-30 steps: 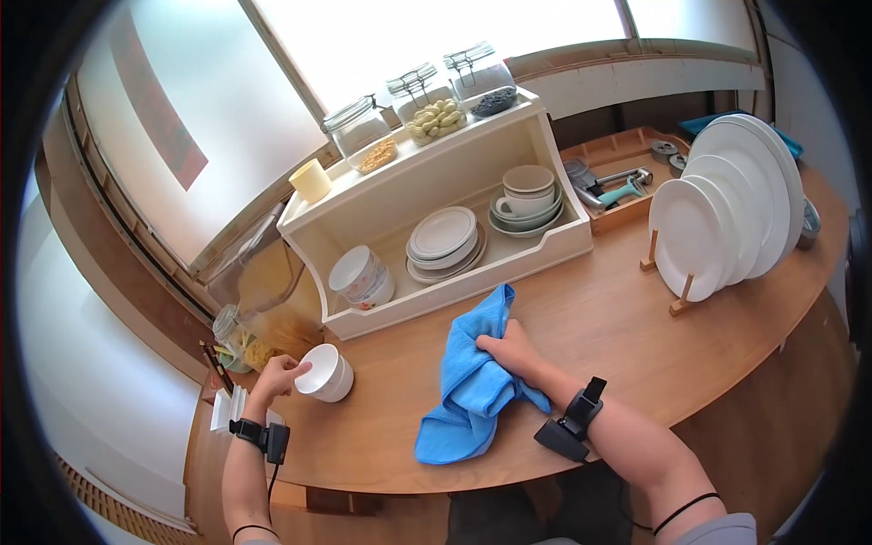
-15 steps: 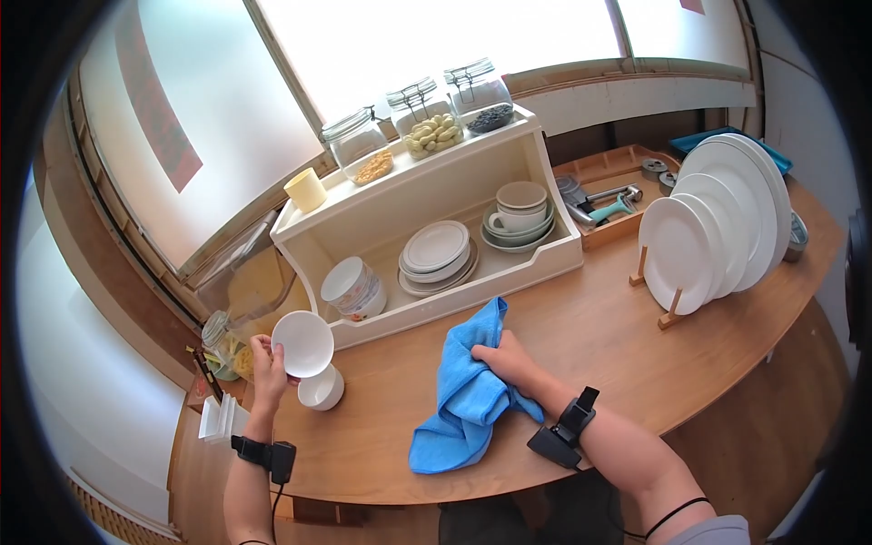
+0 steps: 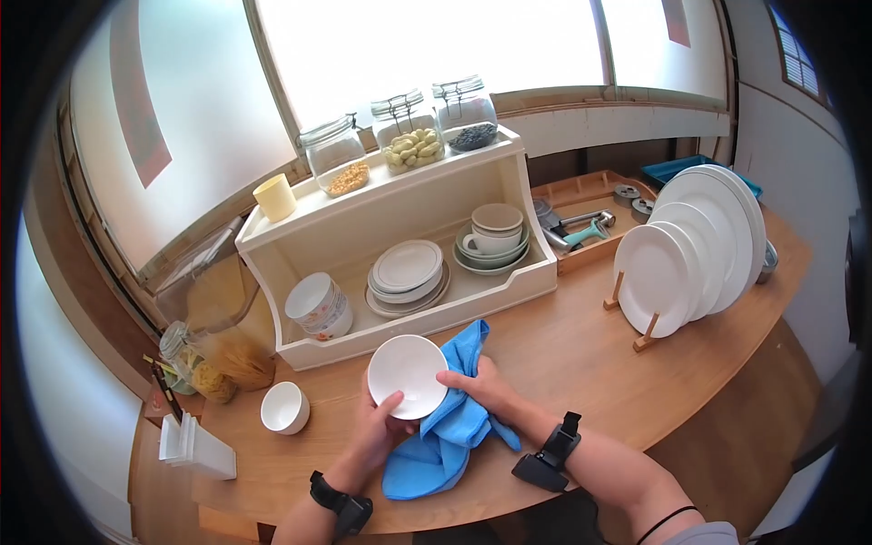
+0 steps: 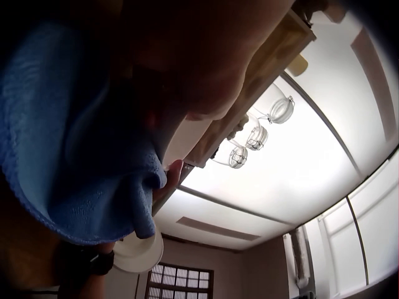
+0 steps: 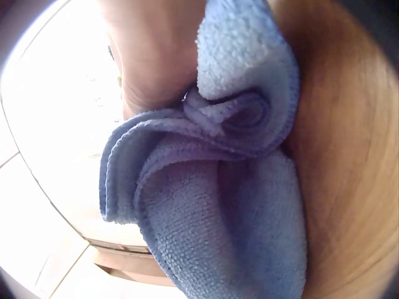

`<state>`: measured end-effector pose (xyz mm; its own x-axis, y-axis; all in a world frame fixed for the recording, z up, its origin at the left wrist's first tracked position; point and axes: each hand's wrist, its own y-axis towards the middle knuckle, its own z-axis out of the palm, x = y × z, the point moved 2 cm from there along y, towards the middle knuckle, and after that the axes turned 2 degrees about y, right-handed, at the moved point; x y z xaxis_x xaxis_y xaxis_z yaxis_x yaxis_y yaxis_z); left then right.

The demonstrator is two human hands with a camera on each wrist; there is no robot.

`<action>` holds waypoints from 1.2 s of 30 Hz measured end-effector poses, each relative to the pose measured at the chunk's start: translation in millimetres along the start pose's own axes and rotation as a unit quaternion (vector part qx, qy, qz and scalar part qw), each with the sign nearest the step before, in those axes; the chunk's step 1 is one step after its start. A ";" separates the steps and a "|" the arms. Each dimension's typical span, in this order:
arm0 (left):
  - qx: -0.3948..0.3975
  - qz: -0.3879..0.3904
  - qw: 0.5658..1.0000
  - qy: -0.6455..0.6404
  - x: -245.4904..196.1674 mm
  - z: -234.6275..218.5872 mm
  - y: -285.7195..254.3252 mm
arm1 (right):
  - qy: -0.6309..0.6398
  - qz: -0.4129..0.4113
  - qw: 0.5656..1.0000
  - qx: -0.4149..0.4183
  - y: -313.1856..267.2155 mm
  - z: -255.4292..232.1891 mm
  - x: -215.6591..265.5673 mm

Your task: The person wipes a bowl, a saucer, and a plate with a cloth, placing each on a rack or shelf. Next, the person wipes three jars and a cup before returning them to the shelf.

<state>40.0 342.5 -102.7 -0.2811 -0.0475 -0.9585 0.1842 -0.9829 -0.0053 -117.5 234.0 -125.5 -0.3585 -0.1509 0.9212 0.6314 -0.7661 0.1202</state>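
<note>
In the head view my left hand (image 3: 371, 429) grips a white bowl (image 3: 407, 368) over the table, thumb over its near rim and the inside tipped toward me. The right hand (image 3: 488, 388) holds a bunched blue cloth (image 3: 434, 457), its thumb at the bowl's right rim. Folds of the cloth hang below and behind the bowl. Another white bowl (image 3: 285, 411) stands upright on the table to the left. The left wrist view is mostly filled by the blue cloth (image 4: 81, 180) and my dark palm. Terry folds of the cloth (image 5: 187, 230) hang under the right hand in the right wrist view.
A cream shelf (image 3: 413, 331) at the back holds stacked bowls (image 3: 318, 304), plates (image 3: 409, 266) and cups, with glass jars (image 3: 411, 136) on top. White plates (image 3: 656, 282) stand in a wooden rack at right. White containers (image 3: 202, 450) and pasta jars are at left.
My left hand lifted the upper bowl off the other one and brought it right, to the cloth. The right thumb now meets its rim. The lower bowl stayed on the table.
</note>
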 end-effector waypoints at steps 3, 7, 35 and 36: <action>0.042 -0.040 0.998 -0.027 18.2 -16.4 -8.8 | -0.039 0.029 0.999 -0.002 1.0 -1.1 -11.6; 0.065 -0.016 0.994 -0.089 5.3 -11.1 -15.9 | -0.019 0.085 0.996 -0.013 -1.8 3.5 -7.2; 0.073 0.225 0.931 0.278 24.6 -7.0 -28.0 | -0.396 -0.202 0.881 0.159 -27.8 44.4 10.4; 0.092 0.202 0.942 0.251 29.1 -9.2 -24.6 | -0.391 -0.205 0.878 0.182 -27.4 45.2 11.4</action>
<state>36.0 366.9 -133.1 0.2658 -0.3792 -0.8863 0.0009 -0.9193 0.3936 -107.7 281.5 -101.6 -0.1143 0.6761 0.7279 0.7881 -0.3843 0.4808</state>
